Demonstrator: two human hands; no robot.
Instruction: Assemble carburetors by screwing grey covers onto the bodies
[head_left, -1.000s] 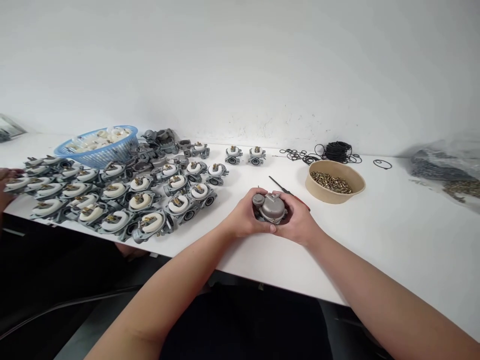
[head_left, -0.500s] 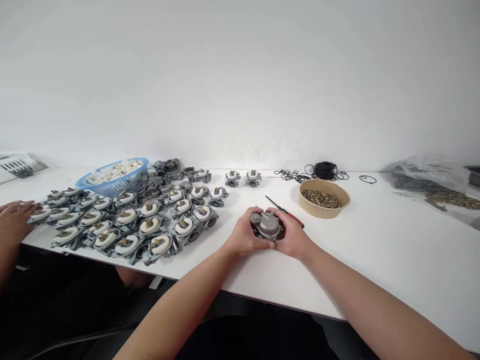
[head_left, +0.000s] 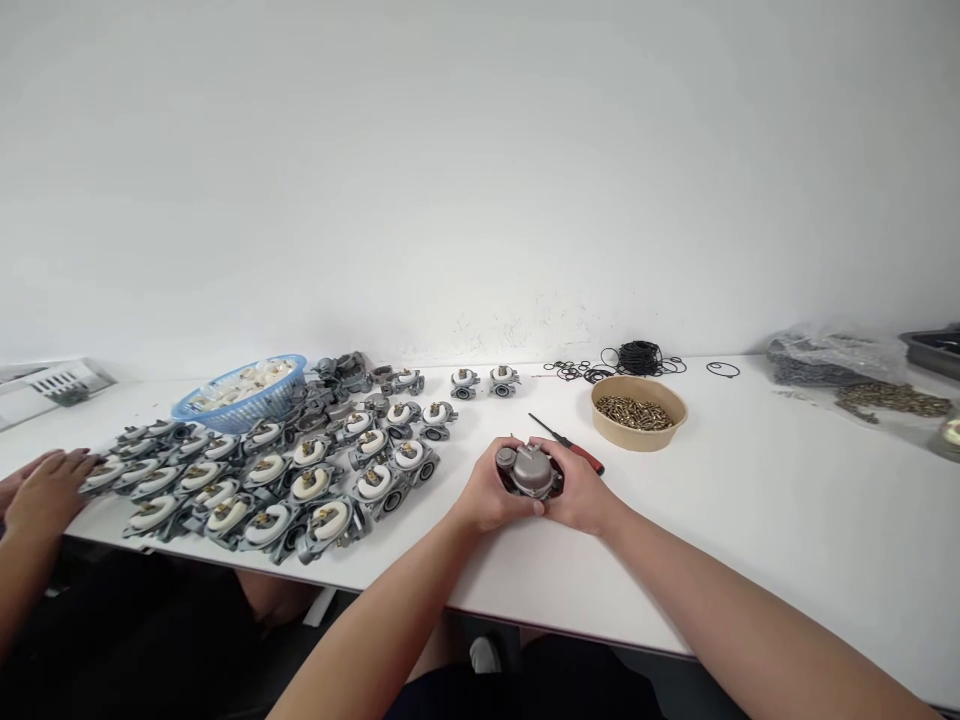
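Between my two hands, near the table's front edge, is a grey metal carburetor [head_left: 531, 472] with its domed float bowl facing up. My left hand [head_left: 484, 490] wraps round its left side, fingers closed. On the other side my right hand [head_left: 583, 490] grips it too, and the thumbs come close together at the front. The carburetor's underside is hidden by my palms. Just behind my right hand lies a screwdriver [head_left: 589, 456] with a red and black handle, its dark shaft pointing back and left.
Several open carburetors [head_left: 328, 522] with white floats cover the table's left. Behind them stands a blue basket [head_left: 281, 402] of white parts. A tan bowl [head_left: 645, 440] holds brass screws. Black rubber rings [head_left: 639, 357] and a plastic bag [head_left: 832, 350] lie farther back. A co-worker's hands [head_left: 49, 490] rest at far left.
The view has tilted up slightly, so the table sits lower in the picture. Both hands keep the same hold on the carburetor.
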